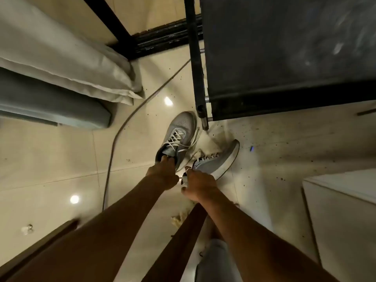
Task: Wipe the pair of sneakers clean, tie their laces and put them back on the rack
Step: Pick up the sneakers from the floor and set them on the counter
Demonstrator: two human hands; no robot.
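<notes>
Grey sneaker (179, 135) at twelve o'clock, left hand (162, 176) fingers hooked inside its collar. Right hand (200, 184) clamps the second sneaker (217, 159) by its heel, at one o'clock.

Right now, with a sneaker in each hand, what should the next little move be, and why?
Probably set both down on the floor to tie them. The left grip holds one sneaker by its heel, the right grip the other sneaker, and the white laces hang loose, so they do not look ready for the rack.

The left hand (161, 176) hides its fingertips inside one sneaker (180, 131)
</notes>
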